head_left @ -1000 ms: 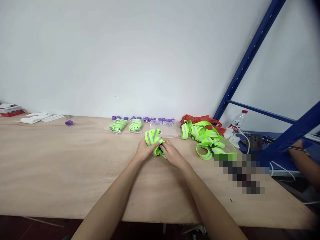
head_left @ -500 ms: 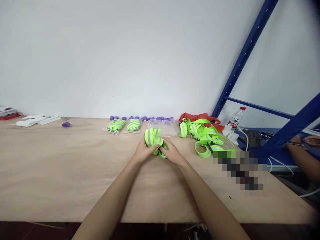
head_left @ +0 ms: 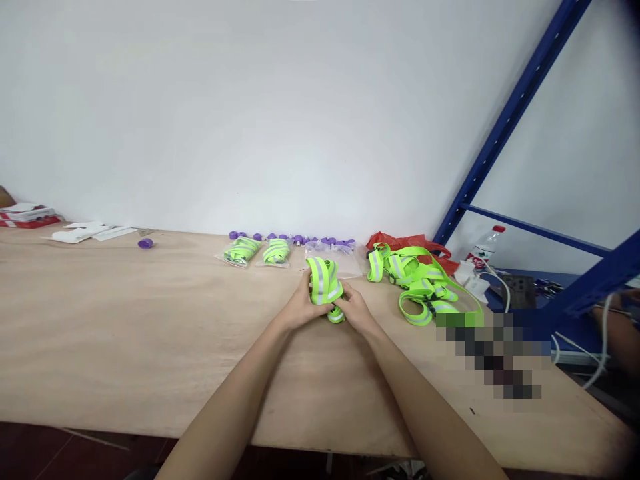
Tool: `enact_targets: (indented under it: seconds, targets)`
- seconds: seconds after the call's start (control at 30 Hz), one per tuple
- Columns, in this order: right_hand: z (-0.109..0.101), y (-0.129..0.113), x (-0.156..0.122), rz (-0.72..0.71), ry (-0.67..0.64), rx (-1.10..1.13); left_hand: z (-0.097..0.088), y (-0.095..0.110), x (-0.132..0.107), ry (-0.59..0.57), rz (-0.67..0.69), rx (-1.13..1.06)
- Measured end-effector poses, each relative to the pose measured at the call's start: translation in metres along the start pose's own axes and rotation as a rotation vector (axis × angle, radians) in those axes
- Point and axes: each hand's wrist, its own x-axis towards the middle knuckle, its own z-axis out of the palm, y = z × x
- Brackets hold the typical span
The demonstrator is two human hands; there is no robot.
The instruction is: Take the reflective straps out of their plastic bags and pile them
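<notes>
A folded neon-yellow reflective strap bundle [head_left: 324,283] with grey stripes sits between both my hands, just above the wooden table [head_left: 125,333]. My left hand [head_left: 300,308] grips its left side, and my right hand [head_left: 356,312] pinches its lower right end. Behind them lies an empty clear plastic bag [head_left: 345,264]. Two bagged strap bundles [head_left: 243,251] [head_left: 276,251] lie to the left of that bag. A loose pile of the same neon straps [head_left: 415,280] lies to the right.
Purple caps [head_left: 295,237] line the wall edge and one purple cap [head_left: 145,243] lies alone at the left. White papers [head_left: 85,233] are at far left. A red bag [head_left: 405,241], a water bottle [head_left: 483,245], cables and a blue rack [head_left: 515,113] are at right, with another person's arm [head_left: 620,333].
The strap bundle now stands more upright and more tightly folded between my hands. The camera view has shifted slightly, so everything sits a little further right.
</notes>
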Motion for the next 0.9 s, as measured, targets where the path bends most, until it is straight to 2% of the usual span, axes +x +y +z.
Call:
enact_targets:
  seconds: [0.2, 0.3, 0.67, 0.83, 0.9]
  targets:
    - [0.006, 0.005, -0.002, 0.106, 0.017, 0.244, 0.005, 0.005, -0.002, 0.013, 0.007, 0.005]
    - [0.005, 0.008, 0.000, 0.149, 0.028, 0.289, 0.007, 0.004, -0.002, 0.026, 0.015, 0.024]
    - [-0.002, 0.008, -0.001, 0.163, -0.027, 0.162, 0.014, -0.001, -0.001, 0.182, -0.034, 0.053]
    - [0.001, 0.002, 0.000, 0.155, -0.124, 0.061, 0.011, -0.003, 0.002, 0.325, -0.069, 0.014]
    - [0.001, -0.001, 0.000, 0.143, -0.179, 0.031, 0.009, -0.002, 0.003, 0.349, -0.085, 0.022]
